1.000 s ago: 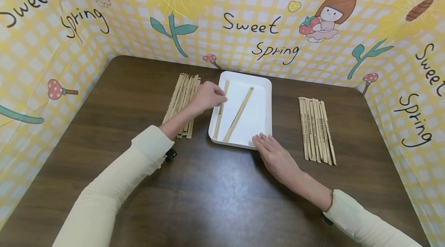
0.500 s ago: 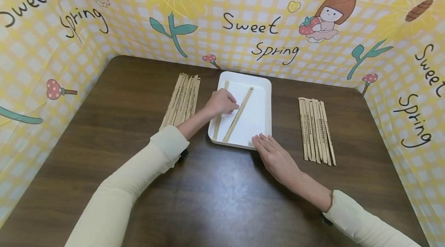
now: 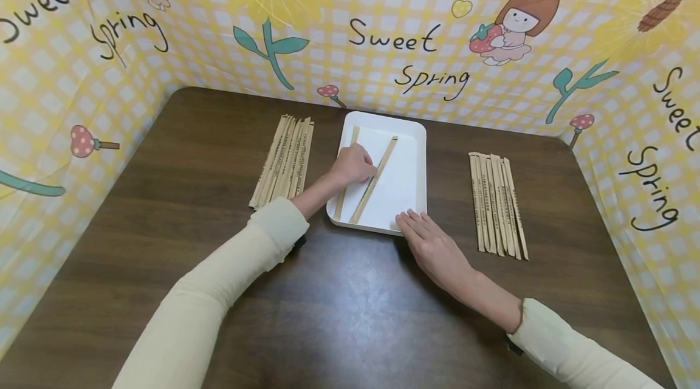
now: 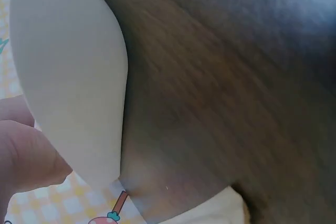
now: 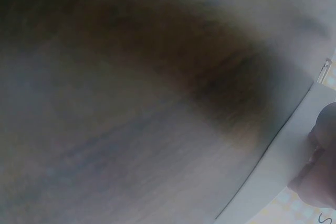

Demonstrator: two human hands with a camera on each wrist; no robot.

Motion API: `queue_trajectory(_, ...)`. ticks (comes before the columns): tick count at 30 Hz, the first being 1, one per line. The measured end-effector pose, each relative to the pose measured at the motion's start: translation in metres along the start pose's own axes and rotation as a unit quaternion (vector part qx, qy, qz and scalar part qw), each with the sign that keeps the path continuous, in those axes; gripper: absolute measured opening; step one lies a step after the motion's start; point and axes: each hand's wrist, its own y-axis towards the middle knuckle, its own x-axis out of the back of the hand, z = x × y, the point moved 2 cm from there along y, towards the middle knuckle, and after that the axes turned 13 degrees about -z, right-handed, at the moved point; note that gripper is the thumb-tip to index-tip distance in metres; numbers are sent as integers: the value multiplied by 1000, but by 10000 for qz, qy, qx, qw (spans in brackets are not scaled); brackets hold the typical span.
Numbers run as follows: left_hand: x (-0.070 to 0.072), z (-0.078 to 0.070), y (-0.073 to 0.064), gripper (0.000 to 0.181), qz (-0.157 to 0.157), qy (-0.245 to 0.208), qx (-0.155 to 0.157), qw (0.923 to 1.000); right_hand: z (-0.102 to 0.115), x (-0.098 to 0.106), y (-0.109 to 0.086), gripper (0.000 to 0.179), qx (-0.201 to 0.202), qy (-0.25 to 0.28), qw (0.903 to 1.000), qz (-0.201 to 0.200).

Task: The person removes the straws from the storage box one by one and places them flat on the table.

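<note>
A white tray [image 3: 401, 185] lies on the table with two paper-wrapped straws in it. My left hand [image 3: 352, 164] reaches over its left side, fingers curled, pinching the slanted straw [image 3: 386, 159] near its middle. Beneath that hand lies the other straw [image 3: 341, 203], partly hidden by it. The right hand [image 3: 434, 249] rests its straight fingers on the tray's near right corner. In the left wrist view, fingers [image 4: 31, 156] show beside the tray's pale wall [image 4: 73, 77], but their contact with the straw is out of sight. The right wrist view is mostly blurred.
Several wrapped straws form a bundle [image 3: 283, 161] left of the tray, beside the left forearm. Another row of several straws [image 3: 497, 206] lies to the right. A brown wooden table [image 3: 350, 316] carries everything, with a yellow checked cloth [image 3: 410, 12] behind and at both sides.
My left hand has moved right and slightly nearer, from the left straw to the slanted one. The left straw stays in the tray. The right hand has kept its place.
</note>
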Motion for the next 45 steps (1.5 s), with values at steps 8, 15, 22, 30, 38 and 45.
queue_trajectory(8,-4,-5,-2,6,-16,340,-239,9991,0,0,1,47,-6,-4,10000,43)
queue_trajectory(15,-5,-7,-3,7,-10,505,-211,9985,0,0,2,47,4,5,10000,17)
queue_trajectory(22,-5,-6,-1,11,-17,486,-221,9986,0,-1,2,47,0,34,10000,10)
queue_trajectory(30,8,-1,3,9,-175,-70,-90,9998,0,-1,2,46,0,55,10000,4)
queue_trajectory(38,36,6,4,14,-288,-283,173,9990,-1,-1,0,46,-4,64,10000,-2)
queue_trajectory(45,62,19,5,15,-463,-1122,346,9920,-1,-1,-1,47,-11,46,10000,26)
